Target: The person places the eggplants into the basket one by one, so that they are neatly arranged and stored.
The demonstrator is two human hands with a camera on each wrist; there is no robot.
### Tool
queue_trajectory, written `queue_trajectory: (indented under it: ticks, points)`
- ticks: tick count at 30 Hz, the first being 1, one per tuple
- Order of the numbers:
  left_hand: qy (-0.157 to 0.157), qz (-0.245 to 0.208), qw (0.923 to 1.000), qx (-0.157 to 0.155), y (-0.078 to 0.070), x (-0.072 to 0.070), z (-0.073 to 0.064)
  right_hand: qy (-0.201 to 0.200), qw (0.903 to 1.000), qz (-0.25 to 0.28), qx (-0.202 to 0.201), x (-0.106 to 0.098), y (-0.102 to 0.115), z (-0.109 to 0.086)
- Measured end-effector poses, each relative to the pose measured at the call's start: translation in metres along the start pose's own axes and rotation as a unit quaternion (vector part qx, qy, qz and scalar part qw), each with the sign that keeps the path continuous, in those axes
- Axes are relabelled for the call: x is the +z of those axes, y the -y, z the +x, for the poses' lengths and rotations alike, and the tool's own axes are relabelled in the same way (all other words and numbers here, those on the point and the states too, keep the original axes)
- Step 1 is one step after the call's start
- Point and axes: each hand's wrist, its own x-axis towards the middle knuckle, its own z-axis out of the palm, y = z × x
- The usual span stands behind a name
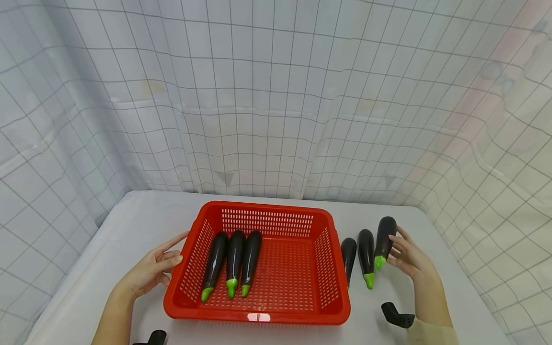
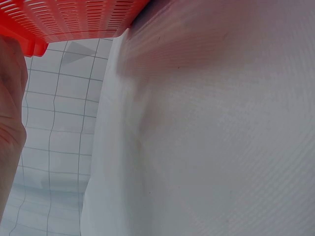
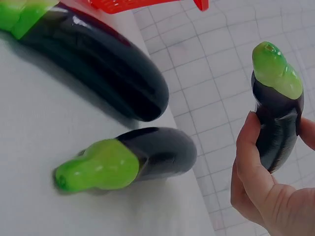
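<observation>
A red plastic basket [image 1: 286, 273] stands on the table with three dark eggplants, among them a middle eggplant [image 1: 235, 258], side by side in its left half. My left hand [image 1: 151, 268] is at the basket's left rim, fingers fairly straight and touching it. In the left wrist view that hand [image 2: 10, 108] shows only at the edge, its fingertips hidden. Between thumb and fingers, my right hand [image 1: 409, 256] holds an eggplant [image 3: 278, 118] by its sides, green stem end up in the right wrist view, raised off the table. Two more eggplants, the nearer one [image 1: 366, 254], lie between it and the basket.
The farther eggplant [image 1: 348, 254] lies close along the basket's right wall, partly hidden by it. White cloth covers the table [image 1: 146, 215]. Gridded white curtains [image 1: 267, 120] hang behind and at both sides. Black wrist mounts [image 1: 396, 316] show near both wrists.
</observation>
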Motion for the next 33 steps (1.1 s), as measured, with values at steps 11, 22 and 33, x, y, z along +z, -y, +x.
queue_trajectory:
  ticks: [11, 22, 33]
  points:
    - [0.005, -0.002, 1.0, 0.002, 0.002, -0.001, 0.0, 0.025, 0.9983, -0.025, -0.047, 0.042, 0.018, -0.008]
    - [0.015, -0.007, 0.9998, 0.009, 0.002, -0.001, 0.0, 0.027, 0.9944, -0.071, -0.074, 0.088, 0.024, -0.014]
    - [0.019, -0.012, 0.9996, 0.014, 0.002, 0.0, 0.0, 0.064, 0.9927, -0.075, -0.071, 0.134, 0.017, -0.017]
